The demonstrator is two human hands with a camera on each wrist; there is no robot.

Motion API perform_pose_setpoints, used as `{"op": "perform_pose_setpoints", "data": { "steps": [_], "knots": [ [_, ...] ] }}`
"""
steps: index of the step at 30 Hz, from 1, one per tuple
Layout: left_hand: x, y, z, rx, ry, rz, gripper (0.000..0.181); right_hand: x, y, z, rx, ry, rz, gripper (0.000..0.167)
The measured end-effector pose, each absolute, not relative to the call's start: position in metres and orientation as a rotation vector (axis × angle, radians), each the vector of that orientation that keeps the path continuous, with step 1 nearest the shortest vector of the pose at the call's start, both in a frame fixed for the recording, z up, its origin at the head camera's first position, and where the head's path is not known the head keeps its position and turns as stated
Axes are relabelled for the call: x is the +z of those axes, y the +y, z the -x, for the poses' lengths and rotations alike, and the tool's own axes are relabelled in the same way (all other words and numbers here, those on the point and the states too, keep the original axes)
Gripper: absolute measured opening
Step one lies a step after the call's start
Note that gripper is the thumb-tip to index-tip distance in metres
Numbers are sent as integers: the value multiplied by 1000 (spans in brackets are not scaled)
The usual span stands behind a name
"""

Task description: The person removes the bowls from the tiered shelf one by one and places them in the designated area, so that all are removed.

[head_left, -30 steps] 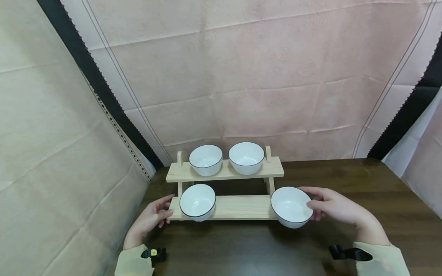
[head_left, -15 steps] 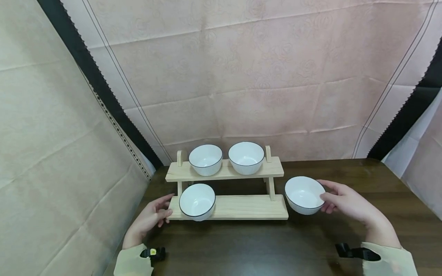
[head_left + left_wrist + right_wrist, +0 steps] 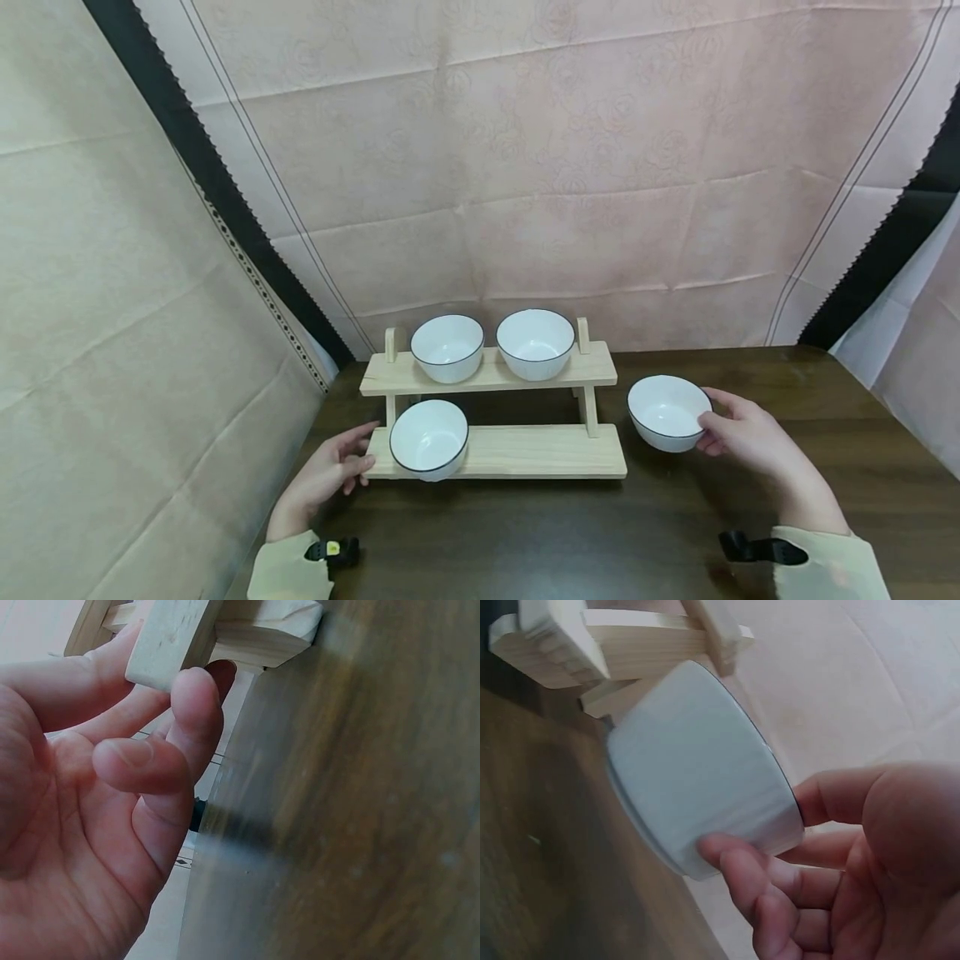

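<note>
R hand (image 3: 738, 429): pinching the held bowl (image 3: 667, 407) at its R rim; I see the bowl R of the rack, apart from it.
L hand (image 3: 326, 471): gripping L end of the rack's (image 3: 536, 452) lower shelf.
Other bowls: 3 on rack; 2 up top, incl. upper-L bowl (image 3: 447, 343) & upper-R bowl (image 3: 535, 340); lower-L bowl (image 3: 429, 435) below.
Head cam only: white interiors, dark rims, all 4 bowls.
R wrist cam: held bowl's outer wall & foot, fingertip pressed on wall; rack cut off at top.
L wrist cam: palm, fingertips near shelf end; rest of rack cropped.
Strap mark: yellow patch on L wrist strap (image 3: 337, 551), too small for me to read.
Unclear: can't tell held bowl's height over desk (image 3: 525, 533).
</note>
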State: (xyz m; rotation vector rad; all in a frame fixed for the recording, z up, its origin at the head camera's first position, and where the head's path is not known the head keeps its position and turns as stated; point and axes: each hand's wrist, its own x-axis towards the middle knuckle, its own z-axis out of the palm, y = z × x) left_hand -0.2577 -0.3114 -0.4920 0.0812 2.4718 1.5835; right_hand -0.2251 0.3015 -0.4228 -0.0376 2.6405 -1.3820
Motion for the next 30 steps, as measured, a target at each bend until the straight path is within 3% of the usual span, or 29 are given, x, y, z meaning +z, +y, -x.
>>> {"op": "perform_pose_setpoints", "data": {
  "steps": [20, 27, 30],
  "knots": [
    [-492, -312, 258, 1560, 2493, -93, 60, -440, 288, 233, -1334, 2565, -46, 57],
    [-463, -301, 245, 1567, 2428, -136, 61, -443, 289, 233, -1291, 2560, -40, 57],
    [-466, -303, 247, 1568, 2427, -137, 61, -442, 289, 233, -1302, 2548, -34, 57]
  ]
}}
